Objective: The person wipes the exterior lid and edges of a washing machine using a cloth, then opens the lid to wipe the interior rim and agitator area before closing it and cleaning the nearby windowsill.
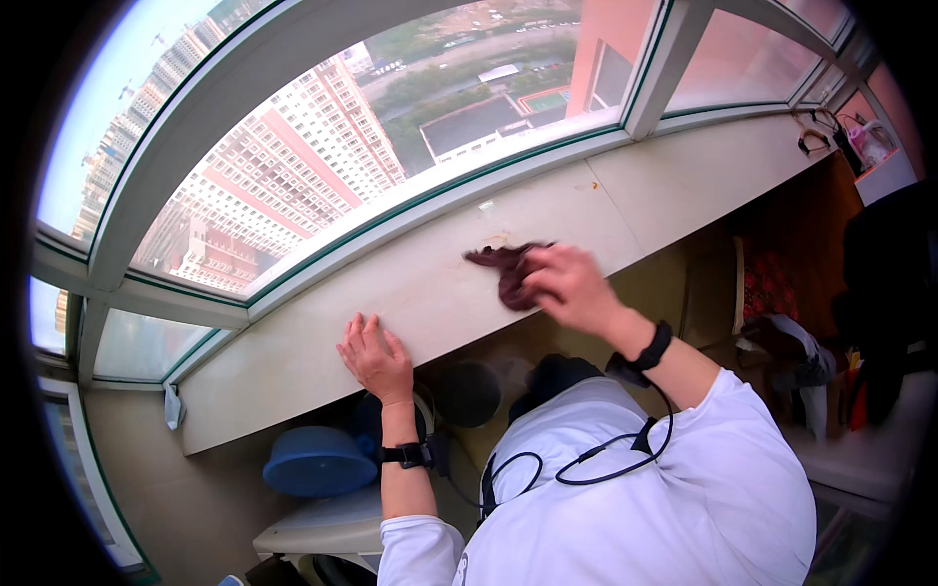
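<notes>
A dark maroon cloth (514, 277) lies bunched on the pale window sill (432, 293), with my right hand (568, 286) closed on its right side. That hand is slightly blurred, and part of the cloth is hidden under the fingers. A faint yellowish smear shows on the sill just beyond the cloth. Farther left, my left hand (375, 355) rests on the sill near its front edge, holding nothing, its fingers a little apart. A small orange-brown spot (595, 186) marks the sill beyond my right hand.
Framed window panes (293, 176) run along the sill's far side. Below the sill stand a blue plastic basin (320, 461) and a dark round object (467, 394). Small items lie at the sill's right end. A black cable (608, 480) loops across my white shirt.
</notes>
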`<state>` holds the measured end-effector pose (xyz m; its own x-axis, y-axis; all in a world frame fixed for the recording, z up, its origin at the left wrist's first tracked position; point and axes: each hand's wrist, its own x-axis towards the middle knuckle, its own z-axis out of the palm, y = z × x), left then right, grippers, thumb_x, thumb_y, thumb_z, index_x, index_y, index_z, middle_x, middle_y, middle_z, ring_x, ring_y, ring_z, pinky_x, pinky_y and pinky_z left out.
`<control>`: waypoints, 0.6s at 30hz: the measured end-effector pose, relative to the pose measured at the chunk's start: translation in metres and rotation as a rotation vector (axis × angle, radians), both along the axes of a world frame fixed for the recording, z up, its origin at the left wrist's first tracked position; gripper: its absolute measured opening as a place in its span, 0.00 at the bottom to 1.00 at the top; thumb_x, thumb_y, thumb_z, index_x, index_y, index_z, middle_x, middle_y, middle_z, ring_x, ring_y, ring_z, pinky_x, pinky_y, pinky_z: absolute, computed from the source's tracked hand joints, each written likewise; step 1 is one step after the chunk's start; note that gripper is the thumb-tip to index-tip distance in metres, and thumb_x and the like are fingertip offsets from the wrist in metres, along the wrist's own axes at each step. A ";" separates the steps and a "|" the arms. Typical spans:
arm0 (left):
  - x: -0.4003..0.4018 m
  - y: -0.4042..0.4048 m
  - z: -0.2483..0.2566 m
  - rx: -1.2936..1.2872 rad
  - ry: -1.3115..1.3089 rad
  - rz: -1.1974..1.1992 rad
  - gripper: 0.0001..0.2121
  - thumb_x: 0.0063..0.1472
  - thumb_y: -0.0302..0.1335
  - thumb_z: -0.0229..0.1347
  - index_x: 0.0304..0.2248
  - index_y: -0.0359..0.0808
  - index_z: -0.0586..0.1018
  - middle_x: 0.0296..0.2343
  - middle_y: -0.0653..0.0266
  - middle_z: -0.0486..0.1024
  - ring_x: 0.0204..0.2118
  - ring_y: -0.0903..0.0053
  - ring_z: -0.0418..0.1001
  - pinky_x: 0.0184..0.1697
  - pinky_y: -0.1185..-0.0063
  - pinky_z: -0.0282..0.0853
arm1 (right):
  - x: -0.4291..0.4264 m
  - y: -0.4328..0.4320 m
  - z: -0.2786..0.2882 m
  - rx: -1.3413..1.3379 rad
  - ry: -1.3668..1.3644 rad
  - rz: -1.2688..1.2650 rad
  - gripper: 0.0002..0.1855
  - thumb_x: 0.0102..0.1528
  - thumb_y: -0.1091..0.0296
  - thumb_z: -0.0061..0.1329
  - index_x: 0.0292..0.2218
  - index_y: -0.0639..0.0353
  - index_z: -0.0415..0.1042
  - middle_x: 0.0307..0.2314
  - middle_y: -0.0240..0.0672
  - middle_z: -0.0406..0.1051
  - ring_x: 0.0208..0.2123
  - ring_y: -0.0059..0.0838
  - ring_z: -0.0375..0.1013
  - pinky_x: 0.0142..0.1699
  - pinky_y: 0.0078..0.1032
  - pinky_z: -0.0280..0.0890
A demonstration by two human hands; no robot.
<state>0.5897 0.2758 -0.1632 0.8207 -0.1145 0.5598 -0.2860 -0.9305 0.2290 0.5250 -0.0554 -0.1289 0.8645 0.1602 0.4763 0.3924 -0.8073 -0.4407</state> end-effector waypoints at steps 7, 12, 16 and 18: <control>0.001 -0.009 0.002 -0.028 -0.002 0.018 0.12 0.56 0.24 0.53 0.41 0.37 0.77 0.48 0.58 0.71 0.52 0.61 0.66 0.58 0.66 0.58 | -0.021 -0.152 -0.038 -0.238 -0.150 -1.015 0.09 0.51 0.62 0.51 0.35 0.51 0.76 0.47 0.38 0.70 0.56 0.49 0.60 0.58 0.47 0.55; -0.001 -0.006 0.000 -0.010 -0.024 0.039 0.13 0.56 0.24 0.53 0.42 0.37 0.77 0.48 0.58 0.72 0.52 0.61 0.66 0.58 0.66 0.58 | -0.004 -0.052 -0.027 -0.112 -0.138 -0.687 0.09 0.48 0.63 0.52 0.33 0.54 0.75 0.46 0.39 0.69 0.55 0.47 0.62 0.56 0.46 0.58; 0.000 -0.002 -0.004 -0.035 0.016 0.020 0.14 0.57 0.26 0.53 0.43 0.38 0.77 0.50 0.59 0.70 0.56 0.63 0.63 0.62 0.61 0.51 | -0.018 0.009 -0.007 -0.110 -0.116 -0.213 0.09 0.47 0.68 0.54 0.34 0.52 0.74 0.46 0.37 0.69 0.54 0.42 0.63 0.55 0.41 0.57; 0.000 0.002 -0.007 -0.055 0.048 0.015 0.14 0.57 0.26 0.53 0.44 0.39 0.77 0.51 0.60 0.69 0.58 0.63 0.63 0.64 0.58 0.49 | -0.021 0.005 -0.002 -0.043 -0.067 -0.162 0.10 0.47 0.70 0.55 0.34 0.53 0.74 0.43 0.36 0.70 0.51 0.40 0.65 0.53 0.38 0.60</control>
<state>0.5894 0.2778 -0.1701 0.8482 -0.0724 0.5246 -0.2598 -0.9201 0.2932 0.5035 -0.0508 -0.1309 0.8470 0.0427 0.5298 0.2830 -0.8800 -0.3814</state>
